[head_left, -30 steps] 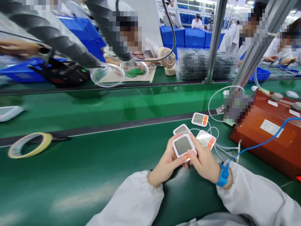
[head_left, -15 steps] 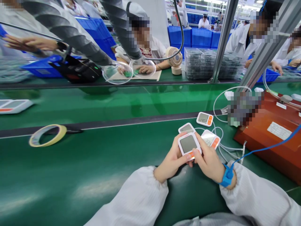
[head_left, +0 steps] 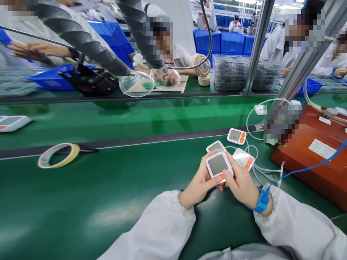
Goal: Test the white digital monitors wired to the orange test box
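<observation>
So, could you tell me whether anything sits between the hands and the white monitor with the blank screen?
No, nothing visible does: the left hand and right hand already grip the monitor directly, thumbs at its lower edge, above the green belt.

Five white monitors [head_left: 218, 165], one tape roll [head_left: 59, 155], one fan [head_left: 202, 68], two hands [head_left: 222, 182].

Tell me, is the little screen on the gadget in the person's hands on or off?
Off, it seems. The held monitor shows a blank grey screen, while the monitor lying farther back on the belt shows digits.
</observation>
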Motion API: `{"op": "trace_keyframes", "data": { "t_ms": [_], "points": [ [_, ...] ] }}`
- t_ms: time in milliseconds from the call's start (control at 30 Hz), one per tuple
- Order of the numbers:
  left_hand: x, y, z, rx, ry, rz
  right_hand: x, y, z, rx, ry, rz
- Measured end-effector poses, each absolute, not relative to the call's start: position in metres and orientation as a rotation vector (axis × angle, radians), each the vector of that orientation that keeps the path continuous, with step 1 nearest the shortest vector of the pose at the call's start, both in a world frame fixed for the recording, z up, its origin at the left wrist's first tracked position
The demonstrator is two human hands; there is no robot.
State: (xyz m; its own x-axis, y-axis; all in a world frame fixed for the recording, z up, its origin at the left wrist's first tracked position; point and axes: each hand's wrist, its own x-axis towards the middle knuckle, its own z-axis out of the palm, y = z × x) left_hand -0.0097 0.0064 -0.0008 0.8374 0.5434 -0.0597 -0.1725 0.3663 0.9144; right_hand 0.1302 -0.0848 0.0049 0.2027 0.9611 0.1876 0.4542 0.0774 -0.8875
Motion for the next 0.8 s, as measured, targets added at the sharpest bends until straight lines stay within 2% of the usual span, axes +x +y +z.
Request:
{"op": "trace_keyframes", "data": {
  "t_ms": [800],
  "points": [
    [-0.013, 0.008, -0.013, 1.236, 0.377, 0.557, 0.13, -0.085, 0.002, -1.521, -1.421, 0.734]
  ]
}}
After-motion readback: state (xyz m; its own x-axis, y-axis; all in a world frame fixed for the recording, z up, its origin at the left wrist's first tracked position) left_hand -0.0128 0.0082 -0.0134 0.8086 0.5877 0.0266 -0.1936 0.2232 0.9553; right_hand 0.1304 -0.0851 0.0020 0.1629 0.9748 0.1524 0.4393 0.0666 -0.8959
